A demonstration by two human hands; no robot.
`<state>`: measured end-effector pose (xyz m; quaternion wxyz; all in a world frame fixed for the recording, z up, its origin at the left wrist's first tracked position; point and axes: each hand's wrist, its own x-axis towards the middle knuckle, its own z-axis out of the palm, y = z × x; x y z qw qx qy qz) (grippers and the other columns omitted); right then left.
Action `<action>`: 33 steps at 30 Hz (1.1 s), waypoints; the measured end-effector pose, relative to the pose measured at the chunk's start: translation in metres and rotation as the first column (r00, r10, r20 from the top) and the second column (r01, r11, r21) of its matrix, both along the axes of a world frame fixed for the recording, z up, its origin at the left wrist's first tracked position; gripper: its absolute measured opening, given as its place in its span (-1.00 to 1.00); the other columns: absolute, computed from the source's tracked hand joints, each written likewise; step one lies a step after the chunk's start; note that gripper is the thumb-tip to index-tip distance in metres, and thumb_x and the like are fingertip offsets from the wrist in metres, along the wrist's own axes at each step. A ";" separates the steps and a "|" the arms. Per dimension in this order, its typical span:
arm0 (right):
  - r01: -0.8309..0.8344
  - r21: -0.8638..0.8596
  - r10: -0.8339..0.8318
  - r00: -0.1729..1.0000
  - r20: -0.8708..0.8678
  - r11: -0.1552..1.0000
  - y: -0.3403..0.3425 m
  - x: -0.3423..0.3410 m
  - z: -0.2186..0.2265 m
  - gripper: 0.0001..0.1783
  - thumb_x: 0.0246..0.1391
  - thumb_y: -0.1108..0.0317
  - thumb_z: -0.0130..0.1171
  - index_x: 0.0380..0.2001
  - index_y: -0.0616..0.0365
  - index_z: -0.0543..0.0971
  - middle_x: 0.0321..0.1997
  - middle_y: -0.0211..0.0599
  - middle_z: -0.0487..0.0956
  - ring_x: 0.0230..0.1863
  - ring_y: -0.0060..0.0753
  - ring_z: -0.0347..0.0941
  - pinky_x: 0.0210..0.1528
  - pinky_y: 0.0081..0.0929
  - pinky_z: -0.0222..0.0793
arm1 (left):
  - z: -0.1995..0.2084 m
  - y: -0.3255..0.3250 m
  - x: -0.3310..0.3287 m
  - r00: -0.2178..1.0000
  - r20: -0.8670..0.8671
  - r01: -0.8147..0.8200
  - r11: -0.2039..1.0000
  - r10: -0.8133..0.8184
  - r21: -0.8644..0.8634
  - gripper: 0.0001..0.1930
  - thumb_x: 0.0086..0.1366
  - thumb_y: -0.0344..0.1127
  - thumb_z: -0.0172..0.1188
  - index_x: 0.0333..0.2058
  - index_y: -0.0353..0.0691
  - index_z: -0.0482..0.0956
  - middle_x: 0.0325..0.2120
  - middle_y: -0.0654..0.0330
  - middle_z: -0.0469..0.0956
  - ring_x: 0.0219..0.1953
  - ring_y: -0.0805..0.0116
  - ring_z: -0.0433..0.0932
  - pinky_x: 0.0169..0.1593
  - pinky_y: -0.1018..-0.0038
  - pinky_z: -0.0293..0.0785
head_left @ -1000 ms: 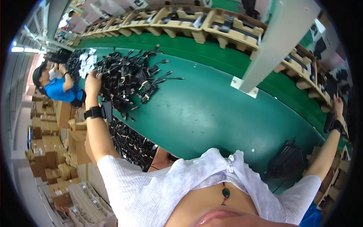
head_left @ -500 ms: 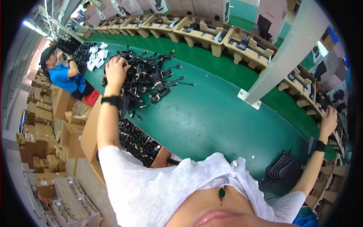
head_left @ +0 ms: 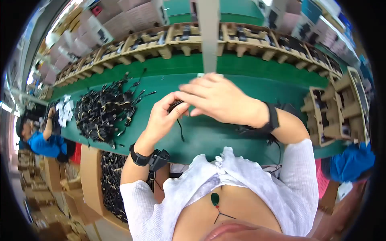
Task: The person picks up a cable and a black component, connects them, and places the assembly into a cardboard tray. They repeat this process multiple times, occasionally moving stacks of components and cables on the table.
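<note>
My left hand (head_left: 161, 116) is closed in a pinch on a black cable (head_left: 180, 129) above the middle of the green table. One end of the cable hangs below the fingers; the rest is hidden in the grip. Right beside it, my right hand (head_left: 223, 100) reaches across with its fingers stretched out and slightly blurred, their tips overlapping the left hand's fingers. Whether the right fingers touch the cable I cannot tell. To the left lies a heap of black cables (head_left: 102, 108), many bundled with pale ties.
Moulded cardboard trays (head_left: 185, 42) holding black parts line the far side, behind a metal post (head_left: 209, 36). More trays (head_left: 321, 120) stand at the right. A carton (head_left: 90, 176) full of cables sits below the table's left edge. A person in blue (head_left: 46, 140) works at far left.
My left hand has come from the cable heap to the middle, now with a cable. My right hand has swung in from the trays at far right. The view has turned rightward.
</note>
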<state>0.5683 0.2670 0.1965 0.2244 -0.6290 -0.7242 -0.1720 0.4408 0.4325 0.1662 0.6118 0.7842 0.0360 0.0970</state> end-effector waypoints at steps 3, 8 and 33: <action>0.230 0.011 -0.229 0.972 -0.041 0.973 -0.013 0.001 -0.002 -0.58 0.00 0.34 0.15 -0.01 0.10 0.41 -0.43 -0.36 0.51 -0.47 -0.30 0.45 -0.42 -0.40 0.31 | 0.000 -0.010 0.008 0.998 0.068 0.033 0.940 -0.011 -0.340 -0.77 0.35 -0.36 0.00 -0.09 -0.35 0.43 -0.54 0.26 0.49 -0.57 0.58 0.36 -0.44 0.65 0.33; 0.534 0.066 -0.437 0.752 -0.494 0.843 -0.037 0.014 -0.013 -0.72 0.04 0.26 0.21 -0.28 0.16 0.40 -0.54 -0.23 0.53 -0.54 -0.19 0.48 -0.53 -0.38 0.32 | -0.037 -0.014 0.022 0.992 -0.075 0.066 0.920 -0.103 -0.387 -0.75 0.38 -0.33 -0.07 -0.05 -0.30 0.41 -0.45 0.22 0.52 -0.47 0.52 0.46 -0.35 0.61 0.41; 0.875 0.042 -0.876 0.480 0.056 0.482 -0.142 0.141 -0.017 -0.77 0.13 0.25 0.02 -0.20 0.09 0.53 -0.35 -0.17 0.56 -0.32 -0.06 0.50 -0.32 -0.24 0.42 | -0.139 -0.046 0.086 0.994 0.088 -0.055 0.997 0.060 -0.059 -0.76 0.31 -0.44 0.02 -0.07 -0.32 0.33 -0.08 0.08 0.39 -0.06 0.29 0.45 -0.08 0.49 0.42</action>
